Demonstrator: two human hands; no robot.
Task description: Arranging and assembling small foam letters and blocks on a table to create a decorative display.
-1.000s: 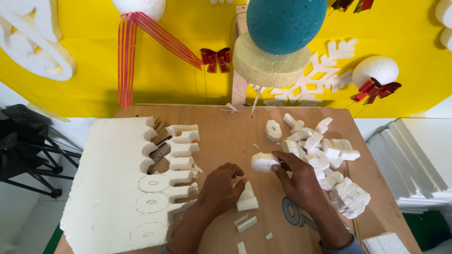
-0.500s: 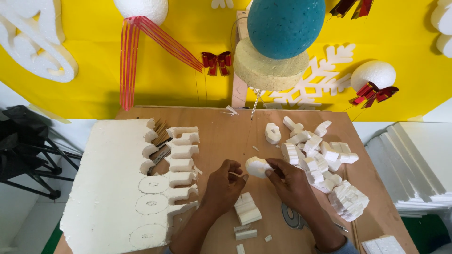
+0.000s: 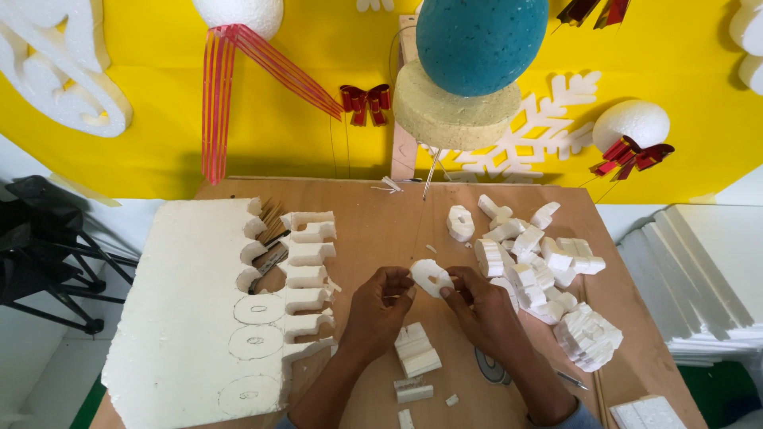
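Both hands meet over the middle of a wooden table [image 3: 373, 230]. My left hand [image 3: 380, 310] and my right hand [image 3: 481, 308] pinch a small white foam ring [image 3: 430, 277] between their fingertips, held a little above the table. Left of my hands lies a large white foam slab [image 3: 183, 318] with round cut-outs along its right edge and pencilled circles. To the right of my hands sits a pile of white foam offcuts [image 3: 540, 266]. A rectangular foam block [image 3: 417, 350] lies below my hands.
A second foam ring [image 3: 460, 222] rests further back. A thin vertical wire [image 3: 421, 210] stands behind it. A yellow backdrop [image 3: 318, 143] carries a teal foam ball [image 3: 481, 40], white balls, red bows and a snowflake. White foam sheets [image 3: 699, 278] are stacked at right; a black stand [image 3: 48, 254] at left.
The hands and the foam ring rose from the table and shifted left toward the centre; the right hand now grips the ring's right side while the left fingers pinch its left edge.
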